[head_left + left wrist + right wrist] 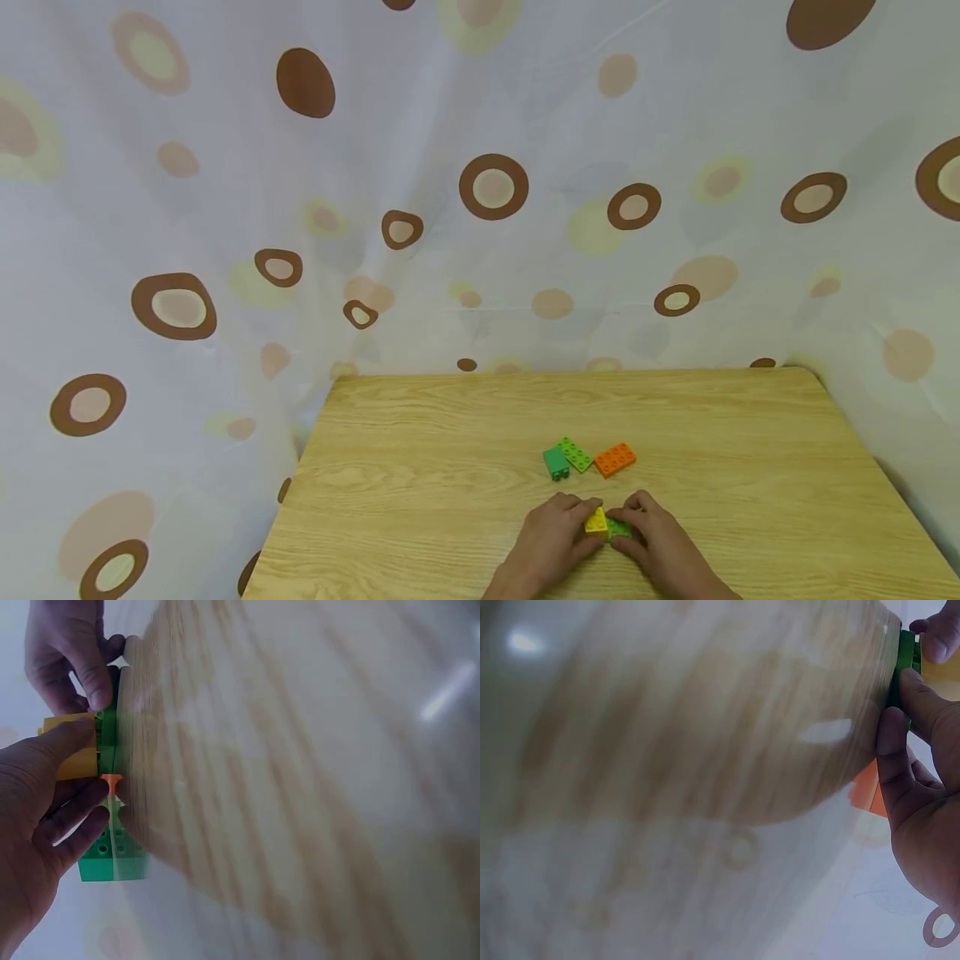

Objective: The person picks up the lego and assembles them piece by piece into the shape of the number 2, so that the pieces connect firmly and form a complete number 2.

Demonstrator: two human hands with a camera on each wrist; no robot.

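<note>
My left hand (551, 537) pinches a yellow building brick (596, 522) between thumb and fingers. In the left wrist view the yellow brick (77, 750) sits on or against the studs of a flat green brick (109, 735); whether it is pressed fully on, I cannot tell. The right hand (663, 542) grips the other end of that green brick (618, 528), down at the tabletop. From the right wrist side, thumb and fingertips cover much of the green brick (905, 652).
Beyond the hands lie a dark green brick (557, 462) on its side, a light green flat brick (576, 455) touching or close to it, and an orange brick (615, 459). They rest on a wood-grain table (420, 467), with a spotted curtain (450, 267) behind.
</note>
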